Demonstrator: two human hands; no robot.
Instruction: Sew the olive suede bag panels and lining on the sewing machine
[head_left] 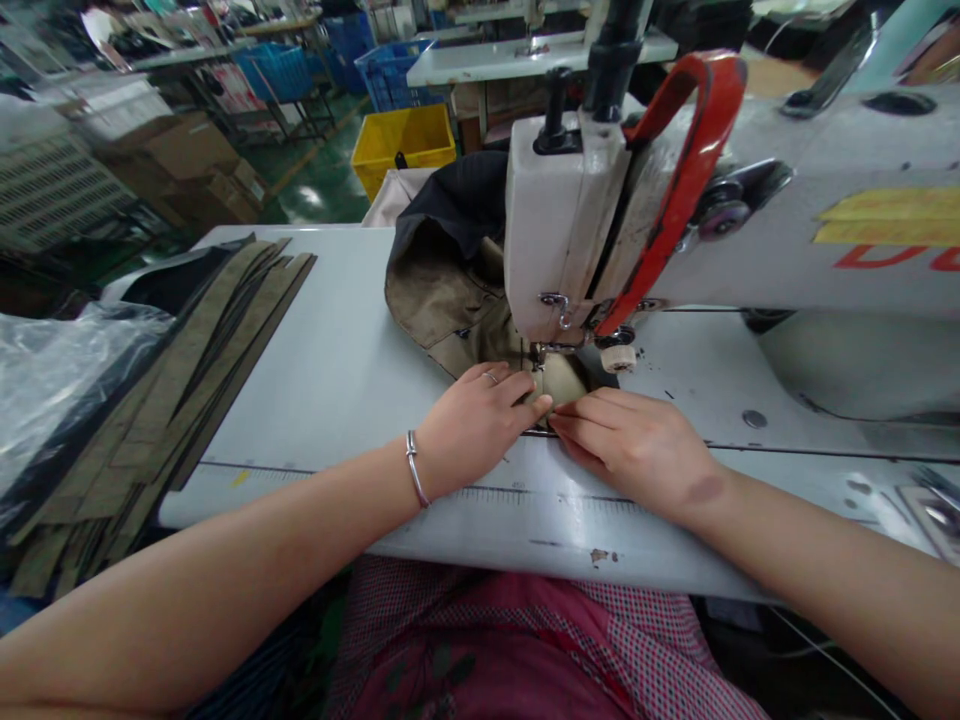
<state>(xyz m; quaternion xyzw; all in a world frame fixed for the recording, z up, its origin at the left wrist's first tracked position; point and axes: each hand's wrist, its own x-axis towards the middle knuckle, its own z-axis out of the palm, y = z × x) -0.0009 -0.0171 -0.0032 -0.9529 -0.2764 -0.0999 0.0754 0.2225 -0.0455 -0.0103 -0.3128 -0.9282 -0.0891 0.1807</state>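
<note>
And here the olive cloth [435, 285] is part-hidden by the machine head [547, 235]! The red lettering [870, 264] is half covered by yellow tape [892, 215], then cropped at right; both forearms [277, 550] are cut off, upper-left details blurred.

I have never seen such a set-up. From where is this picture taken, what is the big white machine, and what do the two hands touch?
The camera is worn on the person's head, looking forward and down. The white machine is a sewing machine. The bare left hand and right hand have their fingers on olive and dark fabric, close to the stitching point; whether they pinch it is hard to see. On the left of the white worktop lie olive strips, beside clear plastic.
</note>
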